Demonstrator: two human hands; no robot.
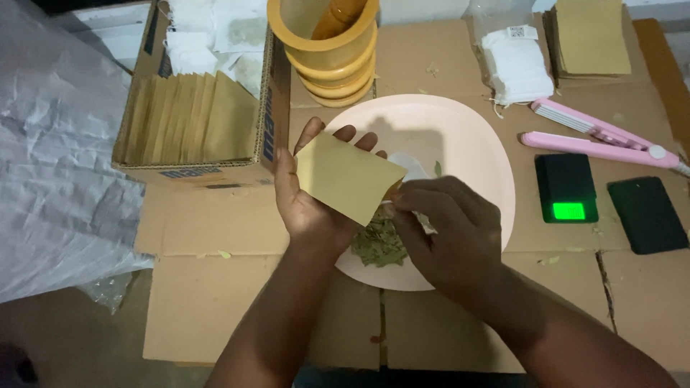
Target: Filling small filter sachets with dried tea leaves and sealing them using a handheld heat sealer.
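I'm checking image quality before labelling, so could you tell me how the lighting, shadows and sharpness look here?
Head view: sharp and evenly lit in the middle; the left hand and paper envelope cast a soft shadow on the pink plate; the scale's green display glows overexposed; the bottom corners fall dark.

The small envelope [350, 177] held in the left hand [309, 205] looks like matt kraft paper, smooth and flat, the same dull tan stock as the packets [188, 118] standing in the corrugated cardboard box [266, 136] and as the flattened cardboard sheets [215, 302] covering the work surface. The round pink plate [474, 151] appears to be smooth plastic with a soft sheen, the dried leaves [377, 244] on it are rough and crumbly, and the stacked yellow-orange cups [327, 61] look like glossy plastic. The pink sealer [600, 136] and the black scale [566, 185] have smooth plastic casings, the white bags [514, 65] look like thin fibrous cloth or filter paper, and the pale sheet [50, 158] at the left is crinkled plastic film.
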